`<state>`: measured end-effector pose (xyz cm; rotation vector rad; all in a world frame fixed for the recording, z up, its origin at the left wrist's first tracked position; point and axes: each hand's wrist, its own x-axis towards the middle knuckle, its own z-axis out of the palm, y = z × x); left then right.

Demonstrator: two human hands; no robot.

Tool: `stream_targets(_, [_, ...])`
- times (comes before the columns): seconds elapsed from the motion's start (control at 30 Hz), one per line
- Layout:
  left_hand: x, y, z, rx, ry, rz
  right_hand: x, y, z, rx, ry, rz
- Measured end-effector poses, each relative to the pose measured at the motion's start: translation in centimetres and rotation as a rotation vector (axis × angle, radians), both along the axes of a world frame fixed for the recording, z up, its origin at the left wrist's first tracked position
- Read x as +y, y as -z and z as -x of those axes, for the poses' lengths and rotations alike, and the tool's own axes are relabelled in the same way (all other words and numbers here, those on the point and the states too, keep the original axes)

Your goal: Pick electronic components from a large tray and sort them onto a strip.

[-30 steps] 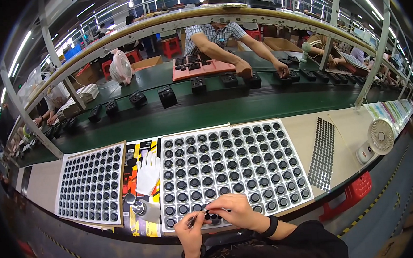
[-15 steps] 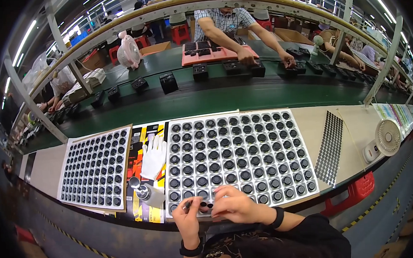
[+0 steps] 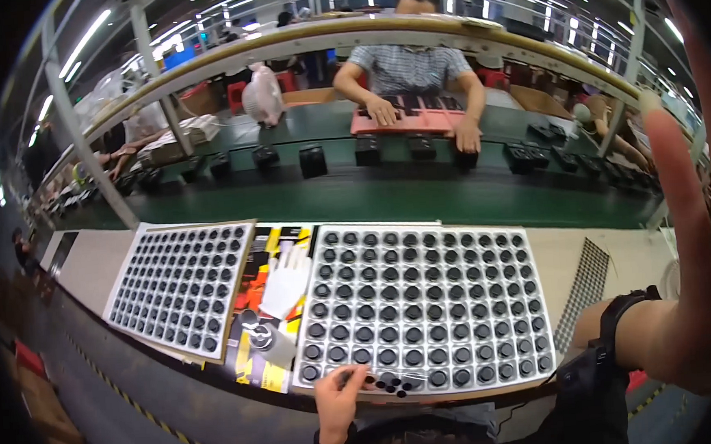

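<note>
Over the white gridded tray (image 3: 377, 323), our left hand (image 3: 339, 394) pinches a clear, black-dotted strip (image 3: 391, 383) stretching rightward; our right hand (image 3: 697, 282) is farther, its grip unclear.

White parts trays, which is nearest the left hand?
The parts tray right of the white glove: the left hand is at its front edge; the other tray lies left of the glove.

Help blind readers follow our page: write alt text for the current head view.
A worker's left hand pinches a clear strip of black discs at the near edge of a white tray of round black parts; the right hand looms, blurred, close to the camera. Beyond, a co-worker touches a black box on a green conveyor belt.
</note>
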<state>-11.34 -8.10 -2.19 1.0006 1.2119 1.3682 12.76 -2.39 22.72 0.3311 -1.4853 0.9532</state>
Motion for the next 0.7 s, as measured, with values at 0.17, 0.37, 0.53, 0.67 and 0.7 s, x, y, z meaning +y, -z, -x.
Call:
stream_targets(0.17, [-1.9,-0.6,0.6,-0.01,0.07,0.072,-0.2,-0.2,2.3,0.049,-0.036,0.002])
stream_targets(0.37, [-1.8,-0.3,1.3,-0.007,0.009,0.089,0.4,1.9,3.8,0.134,-0.04,0.131])
stream_targets(0.53, [-0.7,-0.1,1.0,-0.039,0.037,0.072,1.4,6.2,4.2,0.189,-0.087,0.347])
stream_targets(0.67, [-0.7,1.1,1.7,-0.012,0.048,0.097,9.7,15.7,6.3,-0.346,0.403,0.692])
stream_targets(0.7, [-0.6,1.3,1.9,-0.018,0.039,0.097,11.2,17.8,6.5,-0.478,0.438,0.745])
